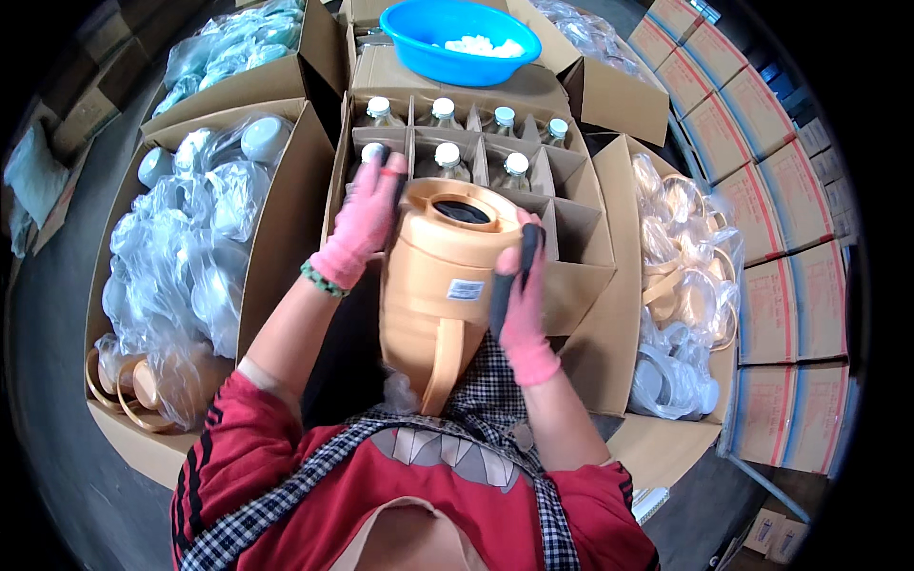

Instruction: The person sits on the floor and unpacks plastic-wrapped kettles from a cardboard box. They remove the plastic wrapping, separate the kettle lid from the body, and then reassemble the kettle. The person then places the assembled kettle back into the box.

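Observation:
A peach-orange plastic vacuum jug (419,257) with a side handle and a small pale label stands in front of my chest. Its round top opening shows black inside, and its lower end is close to my checked apron. My left hand (367,209), in a pink glove, lies along the jug's left side with fingers stretched out. On the other side my right hand (522,309), in a pink glove with dark fingers, grips the jug near its rim. A scrap of clear plastic (400,390) hangs by the jug's lower end.
Ahead, a divided carton (547,214) holds several white-capped glass bottles (447,157). A blue basin (409,52) with white pieces stands behind it. Left, a carton (271,228) contains bagged pale parts; right, another carton (595,357) contains bagged orange parts. Stacked boxes (766,295) line the far right.

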The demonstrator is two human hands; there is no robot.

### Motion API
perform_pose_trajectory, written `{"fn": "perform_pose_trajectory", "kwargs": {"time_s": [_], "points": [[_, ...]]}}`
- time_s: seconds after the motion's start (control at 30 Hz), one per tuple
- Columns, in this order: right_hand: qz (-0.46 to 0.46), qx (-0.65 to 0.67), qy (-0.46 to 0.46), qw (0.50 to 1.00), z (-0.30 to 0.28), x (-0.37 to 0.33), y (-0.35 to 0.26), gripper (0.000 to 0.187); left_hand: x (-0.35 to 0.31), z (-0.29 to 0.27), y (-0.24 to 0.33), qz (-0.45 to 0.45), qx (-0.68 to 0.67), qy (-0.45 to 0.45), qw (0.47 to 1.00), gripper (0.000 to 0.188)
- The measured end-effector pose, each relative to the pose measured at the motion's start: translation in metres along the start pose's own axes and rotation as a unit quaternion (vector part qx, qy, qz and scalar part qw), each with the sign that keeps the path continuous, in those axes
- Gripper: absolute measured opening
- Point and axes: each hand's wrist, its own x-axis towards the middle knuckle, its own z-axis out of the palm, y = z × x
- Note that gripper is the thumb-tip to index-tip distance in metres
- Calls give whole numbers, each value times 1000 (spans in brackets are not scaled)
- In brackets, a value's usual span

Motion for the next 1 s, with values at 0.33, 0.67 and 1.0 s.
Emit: {"fn": "perform_pose_trajectory", "kwargs": {"time_s": [0.33, 0.67, 1.0], "points": [[72, -49, 68, 994, 10, 25, -7, 54, -24, 27, 25, 181, 199, -34, 962, 28], [205, 213, -71, 952, -18, 46, 33, 57, -49, 40, 37, 290, 341, -50, 893, 42], [312, 464, -95, 823, -22, 50, 80, 54, -47, 51, 38, 335, 399, -53, 852, 40]]}}
